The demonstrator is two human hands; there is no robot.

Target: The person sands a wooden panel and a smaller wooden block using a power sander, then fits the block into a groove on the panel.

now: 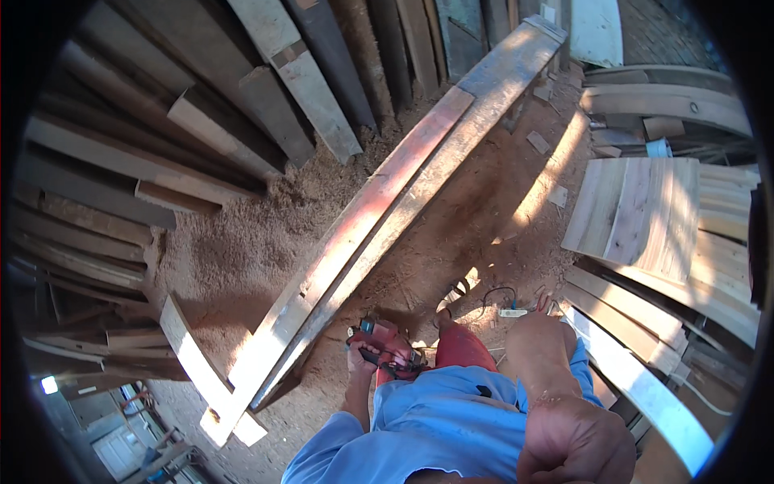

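My left hand point(360, 355) grips a red power tool point(392, 345) with a dark handle, held low beside the near end of two long planks. The planks lie side by side and run diagonally across the sawdust floor: a reddish one point(379, 194) and a greyer one point(476, 113). My right hand point(574, 442) is a closed fist near the lower right, raised close to the camera, with nothing visible in it. A blue shirt point(451, 419) and red shorts point(461, 348) show below the tool.
Many dark boards point(201, 121) lean and lie stacked along the left and top. Pale curved boards point(645, 210) are piled at the right. A white plug strip point(513, 312) with a cable lies on the sawdust near my feet. A short pale plank point(193, 363) lies at the lower left.
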